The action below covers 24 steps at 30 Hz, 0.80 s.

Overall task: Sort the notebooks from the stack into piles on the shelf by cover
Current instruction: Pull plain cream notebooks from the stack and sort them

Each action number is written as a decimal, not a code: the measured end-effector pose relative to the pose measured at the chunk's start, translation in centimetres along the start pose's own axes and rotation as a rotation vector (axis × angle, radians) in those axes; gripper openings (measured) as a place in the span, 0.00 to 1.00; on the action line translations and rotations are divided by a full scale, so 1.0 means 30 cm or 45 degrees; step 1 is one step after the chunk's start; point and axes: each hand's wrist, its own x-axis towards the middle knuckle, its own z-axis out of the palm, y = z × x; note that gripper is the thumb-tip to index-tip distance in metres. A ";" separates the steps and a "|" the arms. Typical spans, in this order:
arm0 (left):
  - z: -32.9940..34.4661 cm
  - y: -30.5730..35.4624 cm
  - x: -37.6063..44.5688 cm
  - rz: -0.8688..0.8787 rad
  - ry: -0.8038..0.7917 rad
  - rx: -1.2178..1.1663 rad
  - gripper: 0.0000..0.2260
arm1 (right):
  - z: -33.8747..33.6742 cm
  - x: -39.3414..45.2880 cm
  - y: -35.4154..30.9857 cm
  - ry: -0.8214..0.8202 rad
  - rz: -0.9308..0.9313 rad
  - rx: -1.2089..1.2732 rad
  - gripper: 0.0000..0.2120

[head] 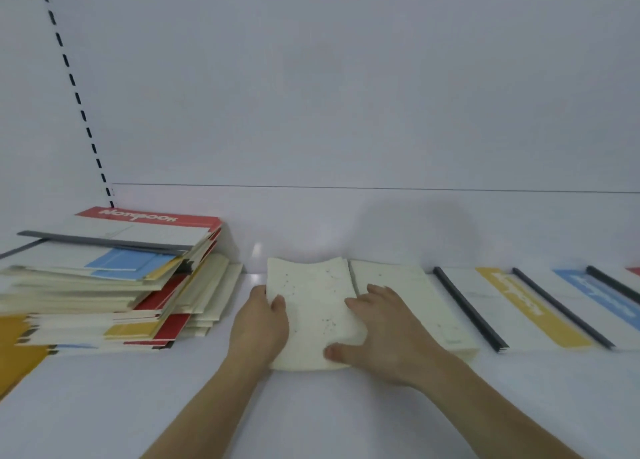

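A cream notebook with small dark specks [311, 306] lies on the white shelf [104, 399] in the middle. My left hand [263, 323] grips its left edge, thumb on the cover. My right hand [381, 330] presses flat on its right side, fingers spread. A messy stack of notebooks [110, 282] with red, blue, yellow and cream covers sits at the left. To the right lie a plain cream pile [415, 296], a yellow-banded pile [526, 306] and a blue-banded pile [599, 296].
The white back wall [346, 95] rises behind the shelf, with a slotted upright [74, 88] at the left. A yellow cover [14, 348] pokes in at the far left edge. A red corner [634, 271] shows at the far right.
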 end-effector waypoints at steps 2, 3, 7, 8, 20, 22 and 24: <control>0.009 -0.002 0.001 0.018 0.014 0.224 0.13 | 0.015 0.020 0.000 -0.014 -0.044 -0.076 0.42; 0.012 -0.006 0.002 0.044 0.023 0.383 0.13 | 0.023 0.030 0.001 -0.025 -0.060 -0.123 0.42; 0.006 -0.019 -0.002 0.183 0.074 0.898 0.19 | 0.053 0.043 0.009 -0.057 -0.088 -0.311 0.50; -0.002 -0.022 -0.006 0.228 0.072 0.895 0.22 | 0.056 0.039 0.009 -0.058 -0.100 -0.344 0.51; -0.212 -0.062 -0.047 0.480 -0.540 0.757 0.38 | 0.069 0.044 -0.030 -0.046 -0.109 -0.444 0.48; -0.217 -0.071 -0.037 0.473 -0.539 0.708 0.36 | 0.067 0.047 -0.027 -0.045 -0.131 -0.432 0.46; -0.222 -0.081 -0.029 0.479 -0.537 0.715 0.36 | 0.065 0.053 -0.021 -0.049 -0.151 -0.430 0.45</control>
